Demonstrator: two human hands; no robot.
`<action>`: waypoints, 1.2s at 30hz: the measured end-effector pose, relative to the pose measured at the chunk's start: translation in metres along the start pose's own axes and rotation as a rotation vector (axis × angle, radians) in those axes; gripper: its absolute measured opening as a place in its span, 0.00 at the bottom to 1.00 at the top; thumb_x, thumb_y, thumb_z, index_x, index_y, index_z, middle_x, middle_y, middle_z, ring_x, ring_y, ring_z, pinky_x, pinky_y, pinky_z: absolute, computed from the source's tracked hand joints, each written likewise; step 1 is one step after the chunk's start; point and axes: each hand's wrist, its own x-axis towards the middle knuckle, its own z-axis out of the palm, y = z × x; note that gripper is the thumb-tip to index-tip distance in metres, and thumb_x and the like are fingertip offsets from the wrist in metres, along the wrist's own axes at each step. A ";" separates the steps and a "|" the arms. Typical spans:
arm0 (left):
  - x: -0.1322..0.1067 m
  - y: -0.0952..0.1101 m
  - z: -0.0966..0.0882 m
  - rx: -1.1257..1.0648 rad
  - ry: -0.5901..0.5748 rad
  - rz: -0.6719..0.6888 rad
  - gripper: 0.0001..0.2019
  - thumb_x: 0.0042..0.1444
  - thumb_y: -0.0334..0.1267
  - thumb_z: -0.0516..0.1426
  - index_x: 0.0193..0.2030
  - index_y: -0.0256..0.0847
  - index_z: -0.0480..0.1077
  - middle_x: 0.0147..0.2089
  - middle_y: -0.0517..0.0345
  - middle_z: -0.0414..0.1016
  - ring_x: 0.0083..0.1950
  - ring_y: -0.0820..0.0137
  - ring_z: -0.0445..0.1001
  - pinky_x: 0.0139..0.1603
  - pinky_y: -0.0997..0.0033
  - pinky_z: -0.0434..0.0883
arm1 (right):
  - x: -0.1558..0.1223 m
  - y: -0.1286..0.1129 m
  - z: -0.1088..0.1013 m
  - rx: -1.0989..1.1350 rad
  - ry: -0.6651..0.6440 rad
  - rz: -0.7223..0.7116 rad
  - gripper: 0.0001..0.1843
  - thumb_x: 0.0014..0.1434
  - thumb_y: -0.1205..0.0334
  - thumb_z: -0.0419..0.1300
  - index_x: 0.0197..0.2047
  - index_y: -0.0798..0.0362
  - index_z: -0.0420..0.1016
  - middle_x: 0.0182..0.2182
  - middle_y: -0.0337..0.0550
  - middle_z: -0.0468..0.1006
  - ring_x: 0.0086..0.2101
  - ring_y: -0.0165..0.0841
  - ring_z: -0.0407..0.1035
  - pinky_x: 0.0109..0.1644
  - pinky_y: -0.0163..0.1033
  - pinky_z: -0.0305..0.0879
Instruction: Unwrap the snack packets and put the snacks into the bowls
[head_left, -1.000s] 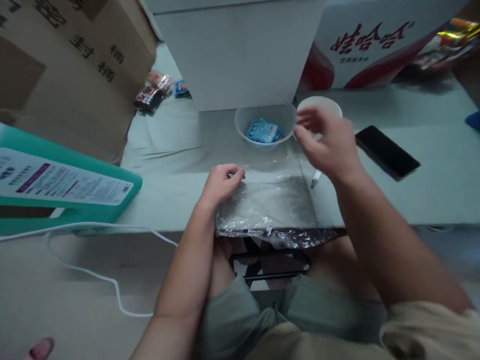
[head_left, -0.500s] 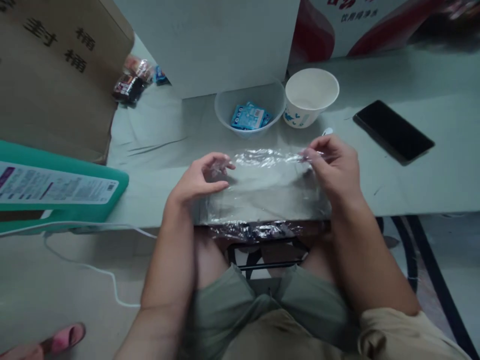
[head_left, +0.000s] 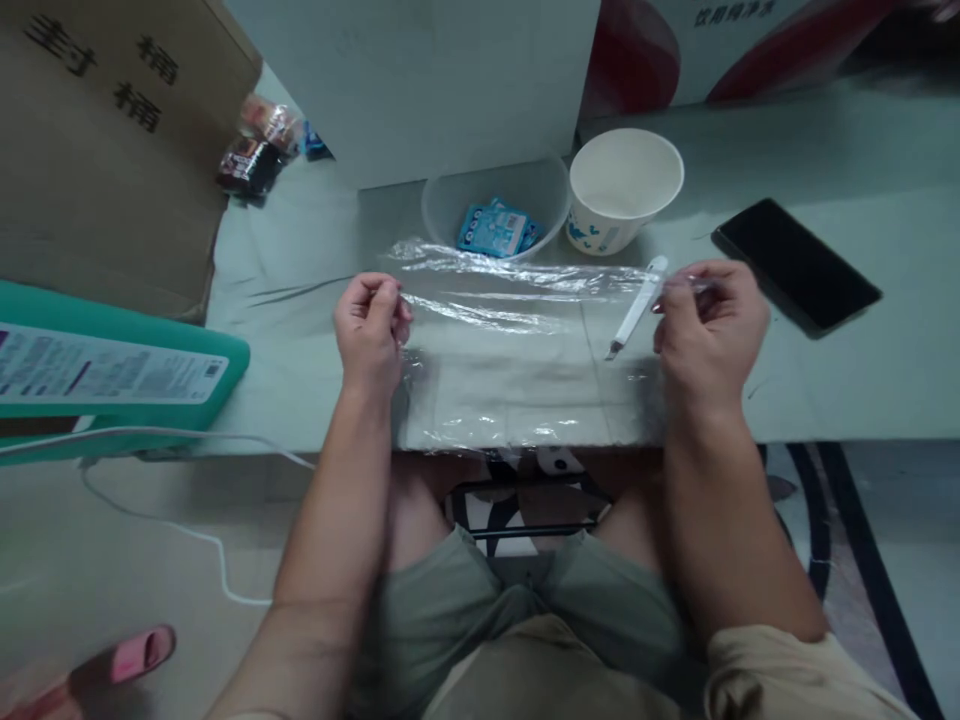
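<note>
Wider apart now than a moment ago, the left hand (head_left: 373, 328) and right hand (head_left: 711, 335) each have a closed, pinching grip on the clear plastic film (head_left: 525, 273), stretched across the frame's centre; a white cutter (head_left: 636, 308) lies right of centre on the table (head_left: 817, 400).

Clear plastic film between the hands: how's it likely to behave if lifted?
Clear plastic film: probably floppy, since it wrinkles and folds between the left hand and right hand. Likely very light, as it looks thin enough to see through. Its glossy, creased surface suggests it could slip or cling; I can't tell which.
</note>
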 end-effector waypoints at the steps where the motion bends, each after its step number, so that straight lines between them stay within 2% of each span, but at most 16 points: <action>1: 0.001 0.001 -0.002 -0.059 -0.016 -0.008 0.15 0.49 0.52 0.65 0.34 0.47 0.68 0.24 0.65 0.68 0.21 0.78 0.60 0.20 0.75 0.58 | 0.000 -0.002 0.001 0.030 0.063 -0.002 0.08 0.62 0.51 0.61 0.38 0.45 0.68 0.27 0.36 0.71 0.21 0.31 0.61 0.26 0.40 0.58; 3: 0.000 0.002 -0.005 -0.123 -0.162 -0.118 0.20 0.43 0.53 0.66 0.40 0.47 0.71 0.33 0.60 0.77 0.29 0.75 0.72 0.28 0.73 0.70 | -0.002 -0.006 0.003 0.077 0.155 0.007 0.10 0.61 0.49 0.63 0.37 0.43 0.68 0.26 0.36 0.72 0.19 0.30 0.56 0.23 0.40 0.53; 4: -0.001 0.001 -0.007 -0.098 -0.266 -0.205 0.22 0.42 0.52 0.67 0.42 0.46 0.72 0.37 0.57 0.79 0.33 0.72 0.76 0.32 0.71 0.74 | -0.003 -0.007 0.004 0.090 0.151 0.008 0.11 0.60 0.48 0.64 0.36 0.42 0.68 0.26 0.36 0.72 0.18 0.30 0.55 0.22 0.40 0.52; 6: -0.003 -0.001 -0.009 0.044 -0.421 -0.350 0.22 0.41 0.49 0.69 0.42 0.42 0.72 0.37 0.53 0.80 0.32 0.70 0.78 0.31 0.70 0.75 | -0.004 -0.007 0.006 0.112 0.146 0.007 0.13 0.58 0.46 0.65 0.38 0.41 0.67 0.27 0.36 0.72 0.18 0.31 0.57 0.22 0.40 0.53; 7: -0.004 -0.002 -0.009 0.117 -0.440 -0.381 0.20 0.42 0.47 0.69 0.40 0.41 0.72 0.34 0.53 0.80 0.29 0.70 0.78 0.28 0.71 0.73 | -0.005 -0.005 0.006 0.130 0.125 0.016 0.15 0.57 0.46 0.66 0.42 0.41 0.68 0.29 0.37 0.73 0.19 0.31 0.59 0.22 0.41 0.56; 11: -0.003 -0.006 -0.009 0.164 -0.285 -0.324 0.16 0.50 0.48 0.66 0.39 0.43 0.69 0.29 0.58 0.78 0.23 0.74 0.75 0.21 0.77 0.66 | -0.004 0.005 0.003 0.262 -0.082 0.156 0.27 0.53 0.49 0.67 0.55 0.39 0.67 0.41 0.41 0.79 0.29 0.33 0.72 0.33 0.44 0.72; 14: 0.000 -0.007 -0.010 0.121 -0.163 -0.267 0.18 0.55 0.54 0.64 0.42 0.47 0.67 0.28 0.62 0.77 0.21 0.76 0.73 0.19 0.77 0.63 | -0.007 0.008 0.004 0.268 -0.269 0.277 0.20 0.52 0.51 0.68 0.47 0.45 0.72 0.40 0.41 0.80 0.34 0.33 0.77 0.40 0.43 0.78; 17: 0.002 -0.006 -0.014 0.137 -0.137 -0.248 0.20 0.56 0.59 0.63 0.44 0.48 0.65 0.26 0.65 0.74 0.19 0.75 0.72 0.19 0.76 0.61 | -0.013 0.002 0.009 0.222 -0.403 0.349 0.13 0.54 0.52 0.68 0.36 0.49 0.72 0.32 0.38 0.79 0.32 0.32 0.77 0.39 0.41 0.78; 19: 0.001 -0.004 -0.018 0.152 -0.171 -0.256 0.22 0.53 0.59 0.64 0.47 0.49 0.66 0.25 0.65 0.73 0.19 0.73 0.72 0.19 0.75 0.62 | -0.016 -0.003 0.012 0.239 -0.396 0.392 0.13 0.54 0.52 0.68 0.34 0.49 0.69 0.29 0.37 0.78 0.29 0.32 0.77 0.36 0.40 0.78; 22: -0.002 0.001 -0.027 0.126 -0.254 -0.247 0.30 0.46 0.54 0.70 0.54 0.49 0.67 0.26 0.64 0.75 0.22 0.72 0.74 0.22 0.74 0.67 | -0.016 -0.010 0.013 0.286 -0.239 0.427 0.18 0.52 0.55 0.68 0.44 0.45 0.68 0.27 0.34 0.79 0.25 0.33 0.76 0.30 0.39 0.76; 25: -0.009 0.005 -0.034 0.094 -0.272 -0.174 0.39 0.41 0.45 0.73 0.60 0.50 0.64 0.30 0.63 0.78 0.25 0.71 0.77 0.28 0.73 0.73 | -0.016 -0.019 0.009 0.316 -0.049 0.311 0.32 0.52 0.60 0.68 0.58 0.40 0.63 0.28 0.33 0.81 0.23 0.34 0.74 0.28 0.39 0.74; 26: -0.012 0.006 -0.036 0.092 -0.262 -0.143 0.39 0.41 0.42 0.73 0.60 0.51 0.64 0.31 0.64 0.78 0.27 0.71 0.78 0.30 0.72 0.74 | -0.016 -0.023 0.007 0.325 -0.008 0.251 0.31 0.53 0.61 0.68 0.59 0.40 0.64 0.29 0.33 0.81 0.24 0.34 0.74 0.28 0.40 0.73; 29: -0.023 0.011 -0.038 0.093 -0.249 -0.068 0.26 0.44 0.39 0.71 0.51 0.48 0.69 0.32 0.62 0.78 0.30 0.71 0.78 0.33 0.70 0.77 | -0.017 -0.038 0.002 0.370 0.060 0.096 0.13 0.53 0.64 0.65 0.43 0.45 0.77 0.28 0.37 0.80 0.24 0.33 0.74 0.27 0.40 0.71; 31: -0.032 0.016 -0.038 0.098 -0.248 -0.010 0.17 0.45 0.39 0.69 0.41 0.44 0.72 0.32 0.60 0.78 0.31 0.71 0.78 0.36 0.69 0.79 | -0.020 -0.052 -0.004 0.402 0.091 0.006 0.06 0.50 0.65 0.63 0.33 0.47 0.79 0.26 0.39 0.79 0.23 0.32 0.71 0.25 0.40 0.68; 33: -0.041 0.023 -0.037 0.124 -0.237 0.055 0.15 0.43 0.39 0.70 0.37 0.41 0.73 0.32 0.59 0.77 0.33 0.71 0.78 0.39 0.68 0.79 | -0.025 -0.066 -0.012 0.398 0.121 -0.102 0.10 0.47 0.67 0.63 0.33 0.46 0.82 0.25 0.39 0.77 0.24 0.31 0.69 0.25 0.41 0.68; 36: -0.049 0.029 -0.035 0.212 -0.158 0.131 0.17 0.42 0.40 0.71 0.39 0.41 0.77 0.31 0.61 0.75 0.34 0.72 0.77 0.39 0.69 0.78 | -0.031 -0.080 -0.027 0.292 0.110 -0.223 0.22 0.46 0.66 0.64 0.45 0.40 0.85 0.31 0.40 0.78 0.29 0.34 0.71 0.31 0.47 0.72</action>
